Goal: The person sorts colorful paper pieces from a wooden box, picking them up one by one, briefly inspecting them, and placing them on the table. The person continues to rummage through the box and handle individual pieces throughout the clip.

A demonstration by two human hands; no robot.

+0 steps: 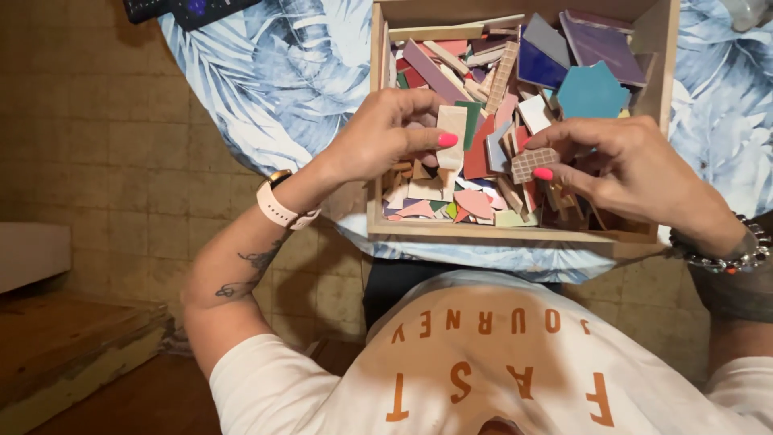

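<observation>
A shallow wooden box (375, 121) holds several broken tile pieces in many colours. My left hand (378, 133) pinches a pale beige rectangular tile piece (452, 137) upright over the box's left half. Over the right half, my right hand (628, 169) grips a small tan gridded mosaic piece (533, 161) between thumb and fingers. The two hands are apart, both above the pile. A teal hexagon tile (592, 91) and dark blue and purple tiles (600, 44) lie at the back right of the box.
The box rests on a round table with a blue leaf-pattern cloth (266, 80). Dark devices (189, 8) lie at the table's far left edge. A tiled floor (105, 145) and a wooden step (56, 338) are at the left.
</observation>
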